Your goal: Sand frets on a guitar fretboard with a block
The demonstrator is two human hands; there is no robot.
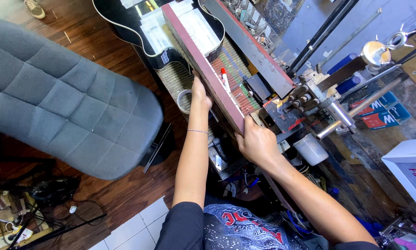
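Over on the left sits a grey quilted chair [64,92] on the wooden floor [124,194], with a roll of tape [184,100] just beside the work. The left hand [200,92] presses on the near edge of the long reddish sanding beam [203,65], fingers curled over it, grip closed on the beam's side. That beam lies lengthwise along the neck of the black guitar [124,28], which rests on a ribbed mat on the surface [175,78]. A red-capped marker [225,78] lies just past the beam. The right hand [256,141] clamps the beam's near end, fingers wrapped shut around it. To do this well, I'd say keep the beam flat and square to the neck, with even pressure from both hands. Cluttered tools crowd the right.
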